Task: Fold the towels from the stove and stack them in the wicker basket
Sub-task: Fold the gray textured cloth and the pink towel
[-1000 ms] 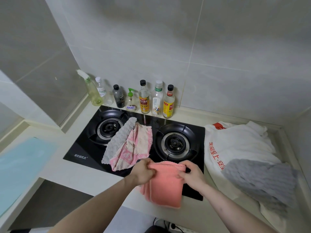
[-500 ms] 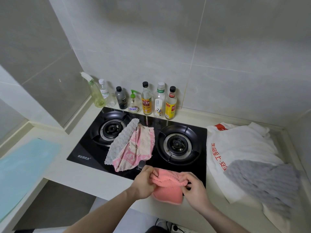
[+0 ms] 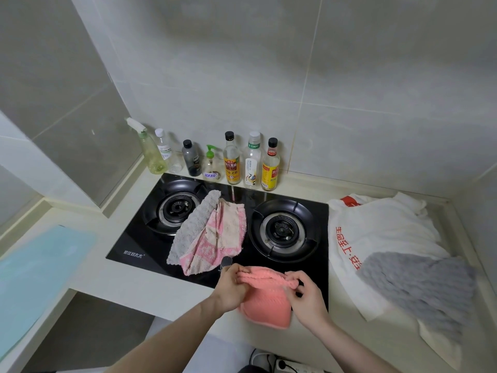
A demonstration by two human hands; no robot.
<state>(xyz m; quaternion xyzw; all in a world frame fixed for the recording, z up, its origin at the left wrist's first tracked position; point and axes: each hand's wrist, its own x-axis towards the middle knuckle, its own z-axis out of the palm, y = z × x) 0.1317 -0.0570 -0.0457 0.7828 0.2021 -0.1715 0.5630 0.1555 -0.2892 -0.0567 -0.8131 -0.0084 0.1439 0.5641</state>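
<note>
A coral towel [image 3: 266, 302] hangs folded over the front edge of the black stove [image 3: 295, 196]. My left hand [image 3: 231, 288] pinches its top left corner and my right hand [image 3: 306, 294] pinches its top right corner. On the stove between the two burners lie a pink-and-cream patterned towel [image 3: 219, 238] and, partly under it on the left, a light grey towel [image 3: 192, 227]. No wicker basket is in view.
Several bottles [image 3: 232, 160] stand along the wall behind the stove. Right of the stove a white plastic bag with red print [image 3: 376, 230] carries a dark grey towel [image 3: 419, 281]. A pale blue board [image 3: 35, 275] lies at the left. A power strip [image 3: 290, 366] shows below.
The coral towel has been gathered up shorter, its hanging part folded. Both hands stayed on its top edge and shifted slightly toward the counter's front edge.
</note>
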